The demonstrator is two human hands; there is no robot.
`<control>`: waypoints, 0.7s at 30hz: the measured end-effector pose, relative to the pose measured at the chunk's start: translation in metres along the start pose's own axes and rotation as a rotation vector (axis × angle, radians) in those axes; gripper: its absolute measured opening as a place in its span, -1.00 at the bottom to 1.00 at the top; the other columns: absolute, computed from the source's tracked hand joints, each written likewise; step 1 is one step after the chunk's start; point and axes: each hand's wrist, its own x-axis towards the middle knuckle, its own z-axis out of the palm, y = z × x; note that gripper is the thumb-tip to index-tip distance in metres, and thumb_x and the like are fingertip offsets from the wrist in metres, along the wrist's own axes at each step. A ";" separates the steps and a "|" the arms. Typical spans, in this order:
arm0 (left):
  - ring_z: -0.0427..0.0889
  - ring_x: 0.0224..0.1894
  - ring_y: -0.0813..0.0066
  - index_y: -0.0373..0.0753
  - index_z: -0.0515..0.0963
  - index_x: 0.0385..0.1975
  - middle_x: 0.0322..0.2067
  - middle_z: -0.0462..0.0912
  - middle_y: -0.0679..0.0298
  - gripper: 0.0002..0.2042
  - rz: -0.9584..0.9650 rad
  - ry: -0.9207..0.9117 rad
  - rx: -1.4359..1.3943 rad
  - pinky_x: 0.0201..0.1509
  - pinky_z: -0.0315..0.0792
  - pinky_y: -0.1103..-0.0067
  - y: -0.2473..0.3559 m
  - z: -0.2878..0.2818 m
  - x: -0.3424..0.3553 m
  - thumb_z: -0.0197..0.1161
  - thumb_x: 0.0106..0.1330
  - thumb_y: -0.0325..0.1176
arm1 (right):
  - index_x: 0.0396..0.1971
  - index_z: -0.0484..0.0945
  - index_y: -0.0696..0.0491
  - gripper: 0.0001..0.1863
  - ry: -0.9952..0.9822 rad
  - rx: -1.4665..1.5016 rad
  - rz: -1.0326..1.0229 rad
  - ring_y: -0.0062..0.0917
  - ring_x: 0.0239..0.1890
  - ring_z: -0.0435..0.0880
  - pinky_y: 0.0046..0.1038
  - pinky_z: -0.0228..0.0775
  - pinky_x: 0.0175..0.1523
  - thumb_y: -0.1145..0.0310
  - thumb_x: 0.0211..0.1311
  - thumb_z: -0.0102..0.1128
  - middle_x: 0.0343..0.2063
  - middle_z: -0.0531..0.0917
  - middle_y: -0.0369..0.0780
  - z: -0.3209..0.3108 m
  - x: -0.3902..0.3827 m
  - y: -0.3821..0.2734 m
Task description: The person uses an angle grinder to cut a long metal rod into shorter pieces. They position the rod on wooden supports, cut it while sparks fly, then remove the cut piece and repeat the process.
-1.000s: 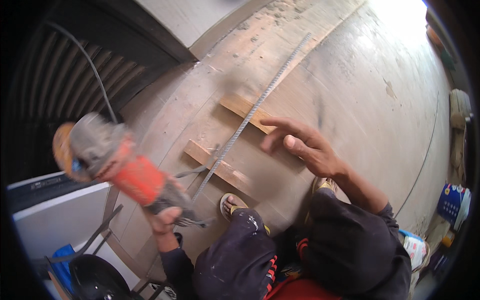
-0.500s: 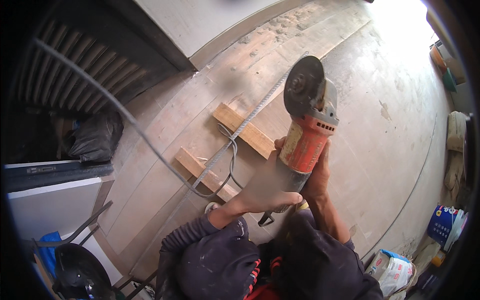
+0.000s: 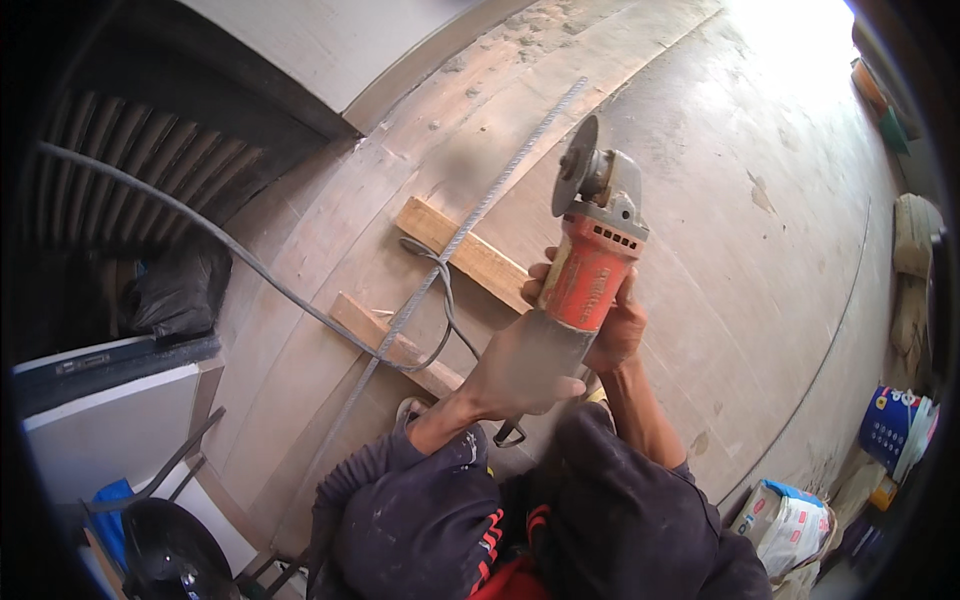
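An orange-red angle grinder (image 3: pixel 590 278) with a grey gear head and a dark disc (image 3: pixel 577 168) is held upright over my knees. My left hand (image 3: pixel 525 368) wraps round its lower body from the left, partly blurred. From the right, my right hand (image 3: pixel 618 330) grips the same body, its fingers partly hidden behind it. A ribbed steel rebar (image 3: pixel 470 220) lies slantwise across two wooden blocks, a longer one (image 3: pixel 480 255) and a nearer one (image 3: pixel 420 368). A grey cable (image 3: pixel 250 262) crosses the rebar and loops around there.
A dark louvred door (image 3: pixel 150 170) stands at the left, with a black plastic bag (image 3: pixel 180 295) beside it. A black chair (image 3: pixel 170 545) is at the lower left. At the right are a blue bucket (image 3: pixel 890 418) and a torn sack (image 3: pixel 785 525). Rubble (image 3: pixel 530 35) lies along the far wall.
The grinder has turned in my hands, so its disc now shows more edge-on. Both hands and the grinder sit slightly further left in view; both keep their hold.
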 end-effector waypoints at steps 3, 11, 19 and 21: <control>0.53 -0.19 0.54 -0.39 0.38 0.03 -0.24 0.53 0.26 -0.37 -0.067 -0.026 0.050 -0.09 0.45 0.57 0.000 -0.001 0.001 0.47 -0.05 -0.30 | 0.26 0.16 0.24 -0.10 0.061 0.034 -0.035 -0.14 0.07 0.54 -0.16 0.42 0.15 -0.30 0.26 -0.11 0.04 0.48 0.05 0.001 -0.003 0.002; 0.58 -0.09 0.36 -0.45 0.34 0.07 -0.17 0.56 0.09 -0.30 -0.095 -0.008 0.140 0.03 0.45 0.46 -0.014 0.005 0.003 0.46 -0.06 -0.21 | 0.12 0.29 0.24 -0.16 0.204 -0.016 -0.085 -0.23 -0.20 0.56 -0.19 0.48 -0.09 -0.32 0.27 -0.15 -0.19 0.53 0.00 0.001 -0.007 0.006; 0.58 -0.11 0.38 -0.44 0.34 0.05 -0.19 0.57 0.11 -0.32 -0.033 -0.010 0.150 0.02 0.46 0.47 -0.022 0.008 0.004 0.46 -0.05 -0.23 | 0.12 0.28 0.26 -0.13 0.263 -0.026 -0.112 -0.20 -0.22 0.61 -0.21 0.51 -0.11 -0.35 0.28 -0.23 -0.20 0.56 0.05 0.013 -0.008 0.003; 0.57 -0.13 0.44 -0.43 0.35 0.05 -0.19 0.56 0.15 -0.33 -0.020 -0.033 0.025 0.00 0.46 0.50 -0.021 0.006 0.003 0.46 -0.05 -0.24 | 0.15 0.26 0.25 -0.12 0.249 -0.052 -0.075 -0.18 -0.17 0.62 -0.19 0.51 -0.06 -0.35 0.27 -0.21 -0.16 0.56 0.06 0.012 -0.009 0.001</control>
